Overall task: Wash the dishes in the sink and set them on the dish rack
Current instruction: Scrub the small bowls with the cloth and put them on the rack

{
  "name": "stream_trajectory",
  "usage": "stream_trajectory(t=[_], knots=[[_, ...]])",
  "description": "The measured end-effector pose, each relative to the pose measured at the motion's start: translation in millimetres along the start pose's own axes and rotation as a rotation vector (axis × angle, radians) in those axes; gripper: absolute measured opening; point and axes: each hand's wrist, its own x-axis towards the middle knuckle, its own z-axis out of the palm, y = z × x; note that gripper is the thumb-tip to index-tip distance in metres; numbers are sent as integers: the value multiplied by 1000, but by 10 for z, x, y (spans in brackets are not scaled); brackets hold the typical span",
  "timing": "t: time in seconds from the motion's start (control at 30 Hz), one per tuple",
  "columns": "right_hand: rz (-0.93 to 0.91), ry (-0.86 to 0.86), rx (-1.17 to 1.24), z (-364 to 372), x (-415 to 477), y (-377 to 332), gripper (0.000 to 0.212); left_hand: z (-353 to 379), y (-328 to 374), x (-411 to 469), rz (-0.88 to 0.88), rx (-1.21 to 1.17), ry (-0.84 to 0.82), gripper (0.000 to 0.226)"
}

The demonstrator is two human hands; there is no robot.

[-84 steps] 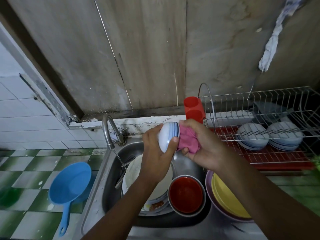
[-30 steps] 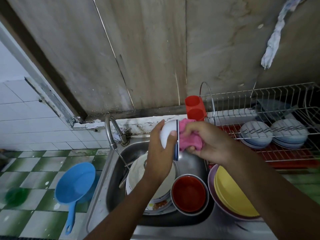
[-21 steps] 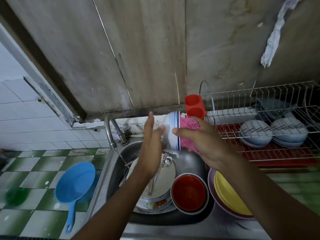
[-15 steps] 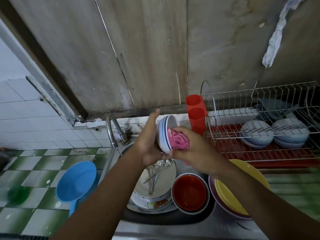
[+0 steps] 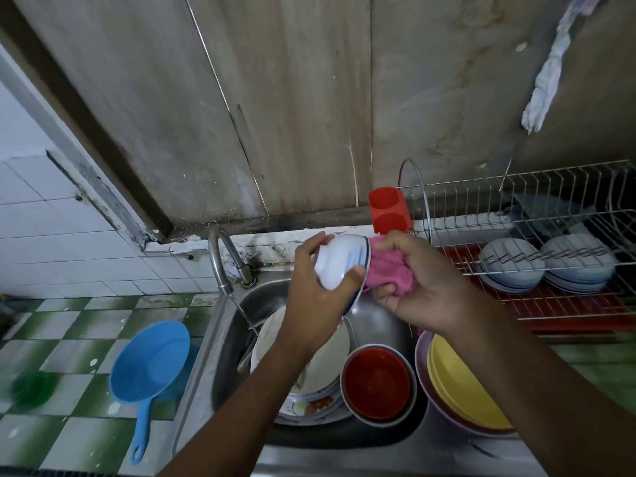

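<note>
Fingers (image 5: 351,273) of your left hand (image 5: 320,301) clamp the white bowl (image 5: 339,265) above the sink (image 5: 227,342), palm behind its base. It lies on its side, mouth facing right, where your right hand (image 5: 426,294) grips a pink cloth (image 5: 390,275) against it. Farther right stands the dish rack (image 5: 568,317).

white blue-rimmed bowl (image 5: 339,263), pink cloth (image 5: 389,275), red bowl (image 5: 378,383), yellow bowls (image 5: 461,383), blue scoop (image 5: 151,363), green-and-white checked tiles (image 5: 86,339)

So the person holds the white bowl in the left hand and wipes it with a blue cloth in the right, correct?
Not quite: the cloth is pink, not blue. The head view shows the left hand gripping the white bowl while the right hand holds the cloth against it.
</note>
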Motion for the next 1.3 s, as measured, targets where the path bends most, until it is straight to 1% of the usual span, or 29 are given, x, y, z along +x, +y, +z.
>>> stream_trajectory(t=[0.03,0.1,0.17,0.2,0.23,0.27,0.3,0.33,0.37,0.4,0.47,0.53,0.6,0.67,0.73,0.77,0.83,0.87,0.9,0.93,0.97,1.0,1.03,1.07,1.1,1.13,1.2,1.23,1.3], knots=[[2,-18,-19,1,-1,31,13,-45,-18,-8,71,-3,-23,75],[12,-34,-34,18,29,121,16,-118,-37,40,114,-1,-88,85],[20,-32,35,20,65,165,17,-146,-40,50,50,-14,-94,84],[23,-35,89,11,87,170,18,-150,-34,20,-43,-62,-54,75],[21,-44,143,-7,108,168,18,-158,-42,-17,-195,-161,-32,62],[15,-58,181,-31,127,162,19,-179,-56,-51,-391,-309,-42,58],[7,-73,197,-55,152,166,20,-204,-96,-93,-590,-481,-86,61],[3,-87,193,-80,177,174,22,-222,-144,-133,-750,-637,-122,62],[9,-102,174,-97,195,185,25,-246,-166,-162,-835,-755,-133,59],[26,-112,147,-113,223,214,29,-277,-181,-179,-852,-832,-118,53],[52,-119,99,-185,254,229,30,-310,-136,-126,-792,-926,-36,43],[68,-84,59,-254,278,248,21,-364,-20,-30,-700,-995,56,38],[80,24,-17,-265,287,279,28,-438,79,72,-633,-1023,100,36],[27,134,-97,-254,299,285,35,-473,120,144,-602,-1044,134,32],[-126,212,-221,-204,320,270,41,-445,195,179,-577,-1048,161,26],[-234,272,-335,-154,326,263,42,-405,224,190,-565,-1041,168,25],[-486,384,-609,12,299,318,29,-284,228,213,-546,-1026,194,25],[-627,391,-722,100,272,393,27,-219,202,228,-531,-1027,203,28],[-754,371,-826,196,241,515,36,-168,180,238,-522,-1033,205,31],[-848,345,-922,297,200,639,51,-138,184,249,-518,-1024,186,33],[-938,317,-1024,380,163,748,60,-133,199,245,-528,-1030,156,32],[-1051,295,-1112,418,151,831,63,-137,224,232,-554,-1054,101,29],[-1159,277,-1181,395,173,847,61,-153,250,215,-578,-1050,84,28],[-1237,265,-1211,352,211,798,59,-168,278,212,-575,-1042,101,28],[-1254,282,-1201,298,266,733,58,-175,284,221,-558,-1018,140,29],[-1205,324,-1151,249,304,657,60,-174,296,233,-532,-983,186,30],[-1056,398,-1017,235,320,609,64,-158,290,272,-512,-990,244,35],[-1025,405,-1021,258,298,648,66,-155,311,281,-512,-994,283,37],[-1082,364,-1135,292,215,759,72,-185,307,299,-534,-995,310,38]])
